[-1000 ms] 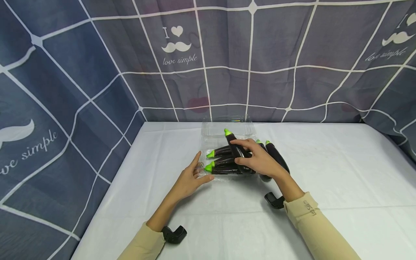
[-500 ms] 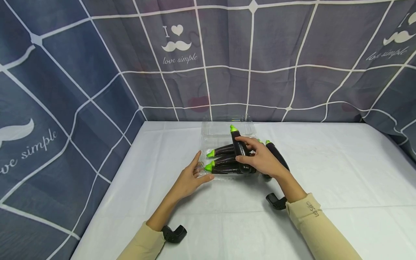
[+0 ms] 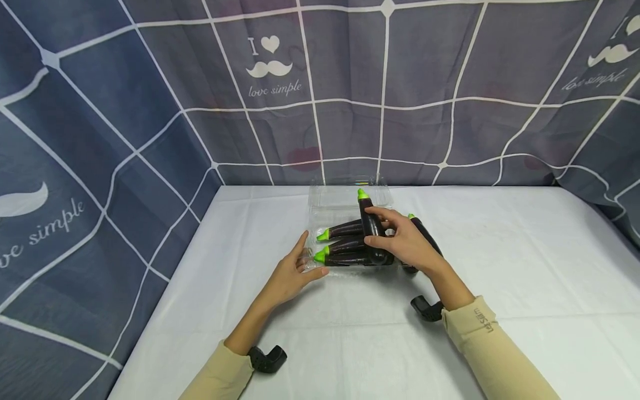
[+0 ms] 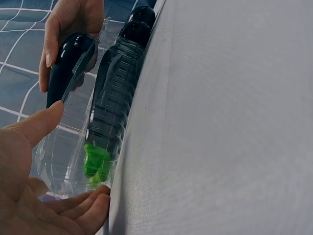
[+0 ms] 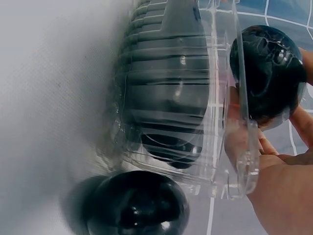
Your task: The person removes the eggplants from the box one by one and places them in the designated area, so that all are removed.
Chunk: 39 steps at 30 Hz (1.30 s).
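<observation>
My right hand (image 3: 406, 244) grips a dark eggplant (image 3: 371, 225) with a green cap, thumb on its near side and fingers beyond. The eggplant is held above a clear plastic box (image 3: 350, 199), cap end pointing away. Several eggplants (image 3: 345, 259) lie inside the box, caps toward the left. My left hand (image 3: 287, 279) is at the box's left end with thumb and fingers spread. In the left wrist view its thumb (image 4: 49, 120) is by the upper rim, and its fingertips (image 4: 100, 196) are low by the end wall.
Right of the box, another eggplant (image 3: 425, 234) lies on the white-covered table (image 3: 525, 250). The rounded end of an eggplant (image 3: 410, 269) shows below my right hand. A grey checked curtain (image 3: 350, 133) hangs behind the table, and the box's lid stands raised at the back.
My right hand has shifted slightly right with its eggplant, which has turned from slanted to nearly straight away from me. My left hand has stayed in place.
</observation>
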{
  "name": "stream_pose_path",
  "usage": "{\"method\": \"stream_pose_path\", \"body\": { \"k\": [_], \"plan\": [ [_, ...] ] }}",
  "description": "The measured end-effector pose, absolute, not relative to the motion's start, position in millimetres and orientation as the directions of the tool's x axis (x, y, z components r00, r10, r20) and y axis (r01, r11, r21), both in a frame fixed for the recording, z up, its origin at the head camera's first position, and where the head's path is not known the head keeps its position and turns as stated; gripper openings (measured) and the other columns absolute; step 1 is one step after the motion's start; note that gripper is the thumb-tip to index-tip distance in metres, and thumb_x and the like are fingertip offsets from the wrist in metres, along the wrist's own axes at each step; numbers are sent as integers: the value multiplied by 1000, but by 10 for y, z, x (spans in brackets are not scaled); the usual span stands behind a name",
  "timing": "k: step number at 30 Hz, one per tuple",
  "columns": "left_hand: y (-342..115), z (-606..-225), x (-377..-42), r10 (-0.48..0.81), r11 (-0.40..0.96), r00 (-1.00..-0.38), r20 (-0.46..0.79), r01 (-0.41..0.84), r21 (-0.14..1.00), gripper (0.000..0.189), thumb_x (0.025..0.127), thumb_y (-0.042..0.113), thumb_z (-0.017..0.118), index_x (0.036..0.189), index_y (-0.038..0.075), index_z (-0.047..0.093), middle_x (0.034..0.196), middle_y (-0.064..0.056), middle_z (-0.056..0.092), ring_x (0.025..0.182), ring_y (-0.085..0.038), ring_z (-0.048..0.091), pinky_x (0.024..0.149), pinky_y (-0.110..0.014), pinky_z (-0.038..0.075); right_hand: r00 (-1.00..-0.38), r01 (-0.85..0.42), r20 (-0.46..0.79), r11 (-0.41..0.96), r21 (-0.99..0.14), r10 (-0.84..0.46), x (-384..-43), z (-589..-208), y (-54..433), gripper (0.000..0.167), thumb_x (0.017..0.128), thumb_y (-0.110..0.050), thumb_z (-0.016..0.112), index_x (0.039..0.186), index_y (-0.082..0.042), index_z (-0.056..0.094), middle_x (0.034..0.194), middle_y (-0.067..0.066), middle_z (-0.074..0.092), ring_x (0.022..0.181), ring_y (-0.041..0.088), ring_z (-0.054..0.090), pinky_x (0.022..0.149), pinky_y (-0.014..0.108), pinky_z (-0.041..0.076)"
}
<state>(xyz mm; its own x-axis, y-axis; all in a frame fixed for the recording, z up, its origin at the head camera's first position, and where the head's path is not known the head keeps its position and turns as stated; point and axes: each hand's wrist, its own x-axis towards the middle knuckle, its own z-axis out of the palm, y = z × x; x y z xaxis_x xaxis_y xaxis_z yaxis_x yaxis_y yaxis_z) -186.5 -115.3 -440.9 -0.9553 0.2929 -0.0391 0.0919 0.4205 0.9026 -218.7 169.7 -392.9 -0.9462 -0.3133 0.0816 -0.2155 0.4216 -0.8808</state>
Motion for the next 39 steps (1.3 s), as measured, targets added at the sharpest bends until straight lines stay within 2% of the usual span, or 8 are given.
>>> {"method": "stream_pose_path", "body": {
  "k": [8,15,17,24,32,39],
  "plan": [
    [-1157,-4401,-1864,299,418,-954,-30,103,902,101,87,39,77,161,18,11,151,-24,36,133,-36,44,107,-42,41,-952,-214,95,412,-886,-290,-2150,-3923,1767,63,88,-26,77,145,-22,52,147,9,44,129,34,43,99,57,41],
    [-1159,-4402,-1871,300,424,-953,-28,107,899,100,88,39,76,161,18,11,151,-24,36,133,-36,44,107,-42,41,-940,-281,149,450,-848,-305,-2115,-3871,1891,62,89,-20,76,145,-14,50,128,15,52,111,31,50,85,46,46],
    [-1159,-4400,-1869,298,428,-954,-31,104,898,100,87,40,76,161,19,11,151,-23,36,133,-36,44,107,-42,42,-939,-290,156,464,-837,-305,-2100,-3853,1932,62,89,-20,76,145,-14,50,127,15,52,109,30,49,83,45,46],
    [-1152,-4387,-1861,289,432,-957,-39,93,897,100,87,40,77,161,20,12,151,-23,37,133,-35,44,107,-41,41,-944,-284,153,490,-824,-291,-2040,-3829,2065,63,89,-21,75,146,-14,49,135,14,51,116,30,46,87,46,44],
    [-1143,-4390,-1859,284,430,-958,-38,92,898,100,87,40,77,161,20,12,151,-24,36,133,-35,44,107,-42,41,-955,-263,143,527,-808,-259,-1961,-3839,2236,62,90,-22,74,146,-14,49,129,15,52,117,32,46,90,48,41],
    [-1143,-4393,-1861,285,429,-958,-36,94,899,99,88,40,76,161,21,11,151,-24,36,134,-35,44,108,-44,40,-961,-244,121,560,-792,-248,-1892,-3843,2383,60,93,-26,71,147,-14,47,132,14,49,120,34,44,94,52,41]
  ]
}}
